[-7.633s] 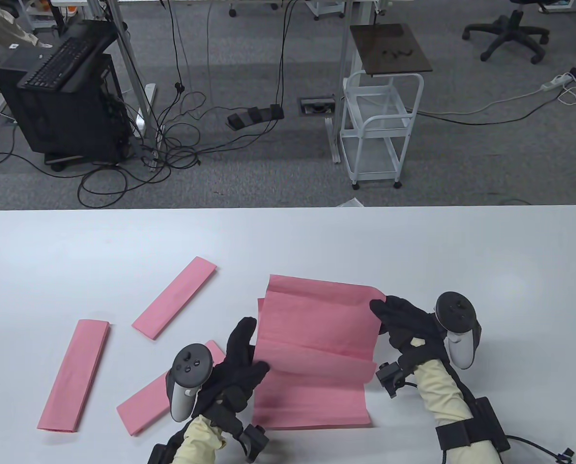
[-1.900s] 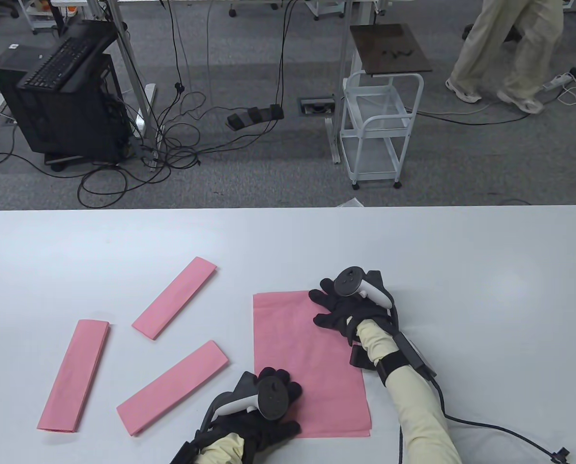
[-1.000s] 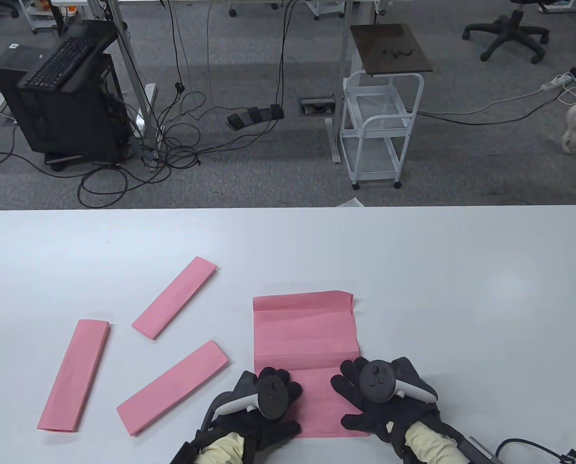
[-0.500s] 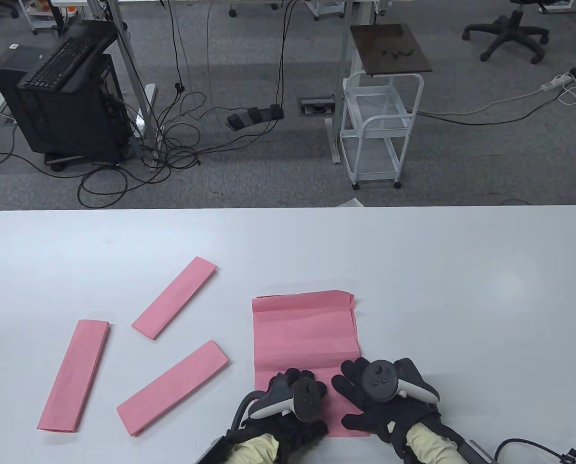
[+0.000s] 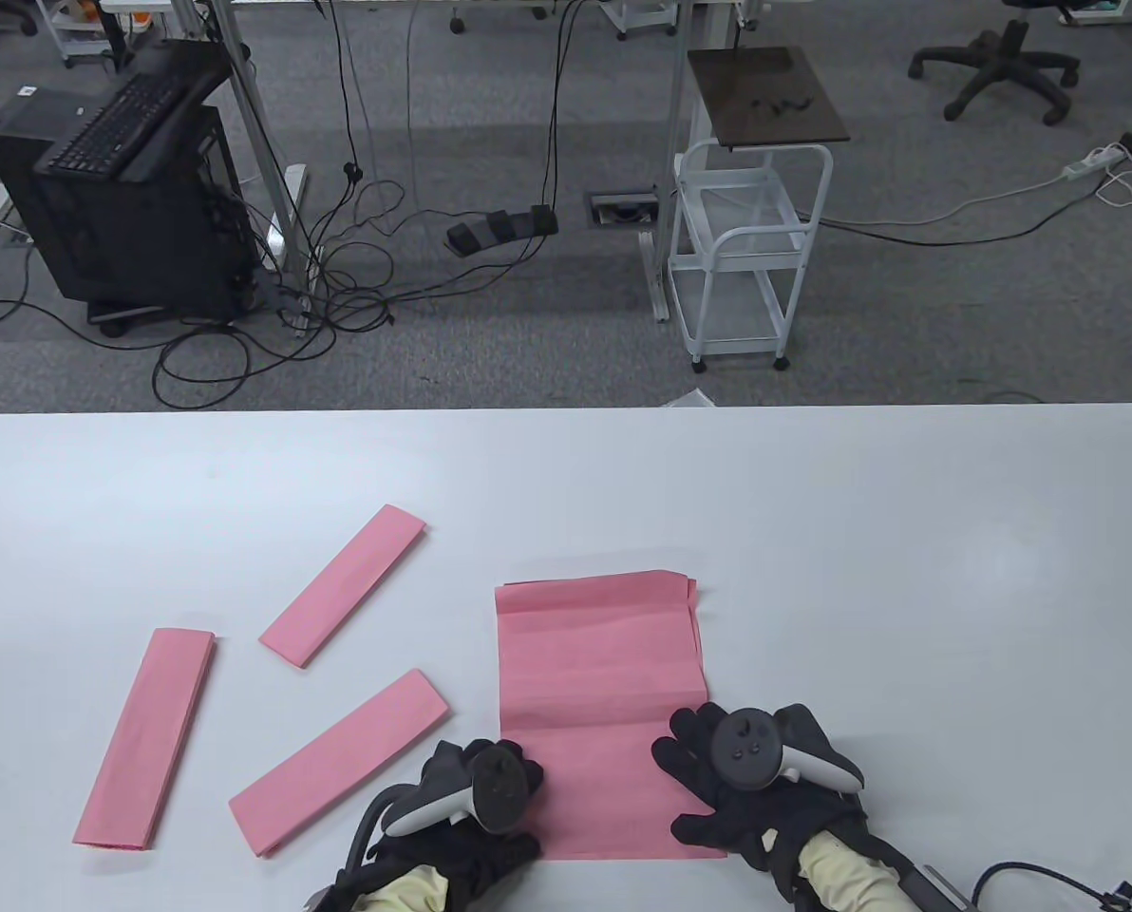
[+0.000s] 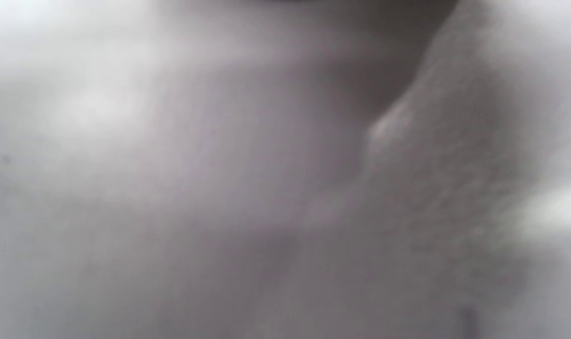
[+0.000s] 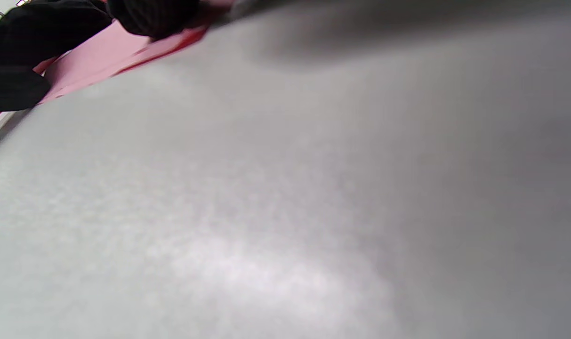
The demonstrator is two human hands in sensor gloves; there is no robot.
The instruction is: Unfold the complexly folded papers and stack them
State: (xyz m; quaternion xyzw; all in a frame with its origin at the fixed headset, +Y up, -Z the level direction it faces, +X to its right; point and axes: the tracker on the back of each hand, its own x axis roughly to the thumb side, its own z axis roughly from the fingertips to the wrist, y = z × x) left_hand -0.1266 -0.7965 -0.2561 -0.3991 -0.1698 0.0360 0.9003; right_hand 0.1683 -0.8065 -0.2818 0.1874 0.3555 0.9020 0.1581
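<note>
A stack of unfolded pink paper sheets (image 5: 599, 684) lies flat near the table's front edge. My right hand (image 5: 718, 788) rests flat on its near right corner, fingers spread. My left hand (image 5: 476, 807) is at the stack's near left edge, fingers hidden under the tracker. Three folded pink strips lie to the left: one nearest the stack (image 5: 338, 760), one farther back (image 5: 343, 584), one at the far left (image 5: 146, 739). The right wrist view shows dark fingers (image 7: 148, 19) on pink paper (image 7: 97, 56). The left wrist view is a grey blur.
The white table (image 5: 908, 570) extends bare to the right and back. Beyond its far edge are a white cart (image 5: 746, 247), a black computer stand (image 5: 120, 180), floor cables and an office chair (image 5: 998, 57).
My left hand slid leftward, from on the stack's near part to its near left edge. The right hand stayed on the near right corner. The sheets have not moved.
</note>
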